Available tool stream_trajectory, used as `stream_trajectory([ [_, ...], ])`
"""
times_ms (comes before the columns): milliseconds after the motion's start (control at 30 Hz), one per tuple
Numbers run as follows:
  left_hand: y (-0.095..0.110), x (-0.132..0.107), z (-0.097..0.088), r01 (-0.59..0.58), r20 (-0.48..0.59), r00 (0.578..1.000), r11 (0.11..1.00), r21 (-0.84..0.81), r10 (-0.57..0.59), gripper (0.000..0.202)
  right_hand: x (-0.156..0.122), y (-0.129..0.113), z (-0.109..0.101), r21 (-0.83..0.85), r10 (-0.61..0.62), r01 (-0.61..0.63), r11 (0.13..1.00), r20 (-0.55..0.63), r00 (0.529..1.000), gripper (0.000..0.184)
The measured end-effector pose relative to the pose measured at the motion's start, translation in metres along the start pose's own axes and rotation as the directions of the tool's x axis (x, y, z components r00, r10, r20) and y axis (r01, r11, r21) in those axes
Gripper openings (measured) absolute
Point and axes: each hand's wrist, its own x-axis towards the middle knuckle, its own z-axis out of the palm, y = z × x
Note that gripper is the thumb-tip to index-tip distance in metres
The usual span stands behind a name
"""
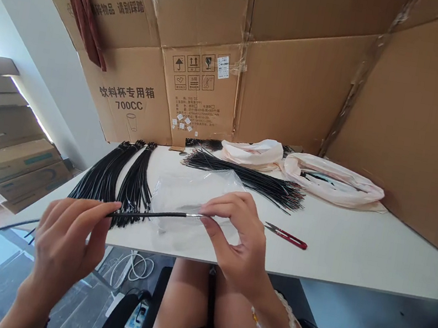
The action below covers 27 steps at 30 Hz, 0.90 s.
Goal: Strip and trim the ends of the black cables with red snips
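A black cable (155, 214) runs between my two hands above the table's front edge. My left hand (70, 237) is closed round it, and the rest of the cable trails off to the lower left. At the other end, the thumb and fingertips of my right hand (234, 234) pinch the cable's silvery tip (193, 215). Under and behind the cable lies a clear plastic bag (175, 190). Right of my right hand rests a pair of red thread snips (288, 236).
Bundles of black cables (104, 173) lie at the table's left, with a larger wire bundle (242, 176) toward the back. Two whitish bags (333, 183) sit behind it. Cardboard walls (291, 86) enclose the back and right of the white table (355, 254).
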Motion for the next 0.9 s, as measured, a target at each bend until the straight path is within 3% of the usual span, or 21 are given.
stream_trajectory([
  [67,0.003,0.007,0.003,0.040,0.086,0.996,0.998,-0.054,-0.035,0.026,0.000,0.000,0.000,-0.016,-0.030,0.029,0.999,-0.021,0.999,0.012],
  [233,0.030,0.022,0.011,0.141,0.195,0.976,0.968,-0.206,-0.101,0.022,0.001,-0.004,0.002,-0.045,-0.064,0.061,0.997,-0.069,0.996,0.013],
  [300,0.043,0.023,0.015,0.163,0.149,0.980,0.959,-0.234,-0.130,0.020,0.001,-0.006,0.003,-0.030,-0.055,0.053,0.998,-0.060,0.997,0.013],
  [467,0.060,0.019,0.032,0.131,-0.133,0.977,0.962,-0.240,-0.167,0.011,0.003,-0.014,0.008,0.220,0.106,-0.097,0.971,-0.029,0.994,0.010],
  [567,0.063,0.020,0.036,0.152,-0.146,0.968,0.942,-0.297,-0.203,0.013,0.006,-0.017,0.012,0.357,0.166,-0.153,0.922,-0.005,0.986,0.010],
  [700,0.066,0.019,0.029,0.276,-0.041,0.945,0.860,-0.430,-0.324,0.015,0.012,-0.021,0.019,0.371,0.125,-0.111,0.922,-0.014,0.992,0.013],
  [800,0.066,0.017,0.021,0.383,0.133,0.919,0.756,-0.531,-0.372,0.024,0.015,-0.021,0.024,0.371,0.109,-0.099,0.923,-0.007,0.994,0.013],
  [900,0.064,0.016,0.017,0.459,0.320,0.888,0.636,-0.621,-0.330,0.037,0.016,-0.016,0.029,0.365,0.138,-0.136,0.921,0.020,0.990,0.013],
])
